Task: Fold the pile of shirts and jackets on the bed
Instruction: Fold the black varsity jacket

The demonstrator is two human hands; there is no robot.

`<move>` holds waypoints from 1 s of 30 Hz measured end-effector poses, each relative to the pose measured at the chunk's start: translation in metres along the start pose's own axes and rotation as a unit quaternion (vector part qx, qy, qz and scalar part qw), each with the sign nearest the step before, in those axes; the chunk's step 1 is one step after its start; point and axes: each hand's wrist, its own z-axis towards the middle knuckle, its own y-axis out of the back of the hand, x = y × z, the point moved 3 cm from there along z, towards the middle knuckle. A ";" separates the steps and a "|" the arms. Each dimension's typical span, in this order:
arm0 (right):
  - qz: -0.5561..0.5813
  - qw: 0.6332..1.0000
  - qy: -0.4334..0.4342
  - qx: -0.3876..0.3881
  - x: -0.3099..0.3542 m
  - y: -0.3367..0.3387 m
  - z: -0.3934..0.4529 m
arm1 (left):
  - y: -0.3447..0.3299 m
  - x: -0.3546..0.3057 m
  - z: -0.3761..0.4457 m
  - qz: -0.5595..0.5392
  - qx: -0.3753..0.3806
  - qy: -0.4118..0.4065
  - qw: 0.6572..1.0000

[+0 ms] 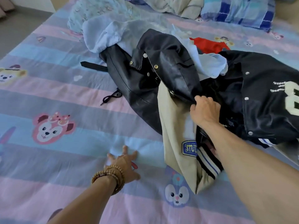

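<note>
Right hand [204, 110] pinches a black leather jacket [161, 67] in the heap of clothes on the bed [48, 97].
Arm outstretched, its grip is clamped on the glossy, snap-studded jacket's edge; the left hand [125, 165], fingers spread flat, presses the striped cartoon sheet beside a beige sleeve [176, 135].

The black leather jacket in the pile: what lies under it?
Under the black leather jacket, a beige sleeve sticks out below and pale blue cloth behind. The right hand grips its edge. Anything deeper is covered.
</note>
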 end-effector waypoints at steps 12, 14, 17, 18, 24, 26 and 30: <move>0.180 0.944 0.110 0.255 0.061 0.060 -0.197 | 0.069 -0.049 -0.106 -0.736 0.039 -0.012 0.676; 0.173 0.940 0.160 0.245 0.063 0.075 -0.232 | 0.071 -0.067 -0.133 -0.744 0.002 -0.006 0.668; 0.093 0.963 0.206 0.147 0.033 0.086 -0.260 | 0.065 -0.070 -0.169 -0.704 -0.100 0.013 0.703; 0.073 0.975 0.187 0.094 0.018 0.086 -0.261 | 0.064 -0.068 -0.182 -0.710 -0.104 0.011 0.697; 0.531 0.736 -0.404 0.115 -0.060 0.099 -0.304 | 0.037 -0.045 -0.267 -0.751 -0.039 -0.025 0.659; 0.728 0.488 -0.447 0.178 -0.047 0.101 -0.327 | 0.020 -0.041 -0.293 -0.731 -0.015 -0.022 0.682; 0.792 0.452 -0.380 0.151 -0.028 0.115 -0.326 | -0.006 -0.028 -0.337 -0.631 -0.037 -0.007 0.775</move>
